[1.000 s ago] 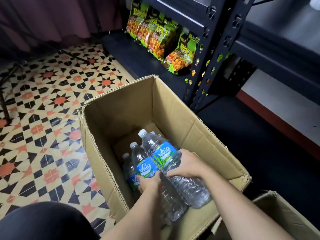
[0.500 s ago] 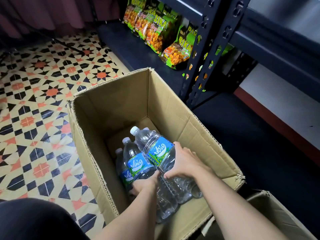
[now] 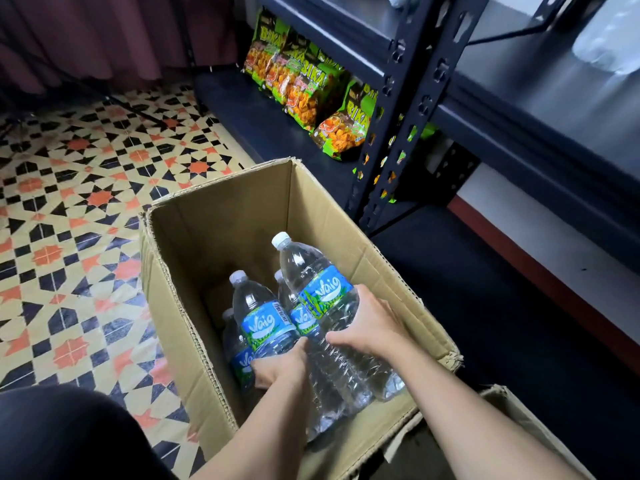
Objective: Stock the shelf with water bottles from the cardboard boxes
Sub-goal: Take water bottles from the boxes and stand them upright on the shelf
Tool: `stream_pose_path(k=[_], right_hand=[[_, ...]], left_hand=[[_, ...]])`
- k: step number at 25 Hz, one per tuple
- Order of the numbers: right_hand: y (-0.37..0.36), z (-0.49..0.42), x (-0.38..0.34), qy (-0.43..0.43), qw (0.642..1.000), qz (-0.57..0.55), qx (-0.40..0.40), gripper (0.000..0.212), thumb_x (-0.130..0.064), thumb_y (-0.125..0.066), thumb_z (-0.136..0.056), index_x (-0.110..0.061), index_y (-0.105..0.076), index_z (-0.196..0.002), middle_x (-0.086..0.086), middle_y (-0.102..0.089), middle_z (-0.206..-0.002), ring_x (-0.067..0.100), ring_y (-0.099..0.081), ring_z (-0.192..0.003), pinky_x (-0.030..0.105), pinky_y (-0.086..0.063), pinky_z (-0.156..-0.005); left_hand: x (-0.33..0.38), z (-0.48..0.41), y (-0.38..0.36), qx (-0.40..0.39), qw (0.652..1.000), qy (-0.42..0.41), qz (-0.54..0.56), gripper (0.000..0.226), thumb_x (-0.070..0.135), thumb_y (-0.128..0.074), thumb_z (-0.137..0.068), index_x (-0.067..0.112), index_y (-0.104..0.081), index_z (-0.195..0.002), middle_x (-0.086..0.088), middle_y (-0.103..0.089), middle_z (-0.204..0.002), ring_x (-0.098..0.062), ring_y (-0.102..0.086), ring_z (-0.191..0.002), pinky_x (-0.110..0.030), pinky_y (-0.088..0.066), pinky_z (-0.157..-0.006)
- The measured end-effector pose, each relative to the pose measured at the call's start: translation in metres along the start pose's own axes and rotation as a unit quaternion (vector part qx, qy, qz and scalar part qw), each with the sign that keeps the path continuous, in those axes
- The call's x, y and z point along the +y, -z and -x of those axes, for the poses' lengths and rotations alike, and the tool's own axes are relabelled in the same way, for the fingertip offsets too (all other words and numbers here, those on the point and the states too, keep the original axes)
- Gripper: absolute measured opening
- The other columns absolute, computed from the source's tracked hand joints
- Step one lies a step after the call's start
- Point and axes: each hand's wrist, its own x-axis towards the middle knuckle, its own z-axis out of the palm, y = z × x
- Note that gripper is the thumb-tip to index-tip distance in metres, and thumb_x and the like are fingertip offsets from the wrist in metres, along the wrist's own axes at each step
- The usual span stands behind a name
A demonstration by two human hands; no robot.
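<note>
An open cardboard box stands on the floor with clear water bottles inside, each with a blue and green label. My right hand grips the body of the highest bottle, which is tilted with its white cap pointing up and away. My left hand grips a second bottle just left of it. Two more bottles show lower in the box, partly hidden. The dark metal shelf rises at the right.
Green and orange snack bags line the lowest shelf level beyond the box. A second cardboard box sits at the bottom right. Patterned floor tiles spread to the left, and my dark-clad knee fills the bottom left corner.
Both hands have kept their hold on the bottles. The right-hand bottle has risen higher out of the box, with its cap now near the box's rim.
</note>
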Motion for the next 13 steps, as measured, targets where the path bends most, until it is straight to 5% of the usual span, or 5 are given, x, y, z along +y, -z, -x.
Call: stream_pose_path(k=[4,7,13], right_hand=[[0.017,0.031,-0.011,0.029,0.995,-0.080,0.058,0.079,-0.059,-0.074,-0.042,-0.036,-0.041,-0.111,-0.008,-0.060,-0.115,0.019,-0.058,-0.110,0.034,-0.049,-0.089],[0.041,0.062,-0.018,0.054,0.981,-0.120,0.140,0.074,-0.053,-0.081,-0.049,-0.033,-0.046,-0.111,-0.010,-0.062,-0.110,0.017,-0.060,-0.107,0.030,-0.047,-0.083],[0.105,0.137,-0.036,0.130,0.917,-0.207,0.314,0.088,-0.061,-0.079,-0.042,-0.035,-0.051,-0.122,-0.013,-0.068,-0.110,0.010,-0.064,-0.103,0.028,-0.052,-0.084]], left_hand=[[0.036,0.049,0.017,0.002,0.997,-0.079,0.006,0.086,0.032,-0.092,-0.059,-0.004,-0.051,-0.126,-0.025,-0.058,-0.128,-0.036,-0.053,-0.125,-0.038,-0.043,-0.102],[0.056,0.086,0.036,-0.041,0.985,-0.167,0.003,0.074,0.041,-0.089,-0.054,0.007,-0.062,-0.114,-0.016,-0.068,-0.113,-0.032,-0.063,-0.110,-0.036,-0.048,-0.092],[0.086,0.172,0.095,-0.115,0.902,-0.414,0.037,0.061,0.039,-0.094,-0.050,0.023,-0.059,-0.098,0.004,-0.067,-0.093,-0.014,-0.062,-0.083,-0.025,-0.039,-0.070]])
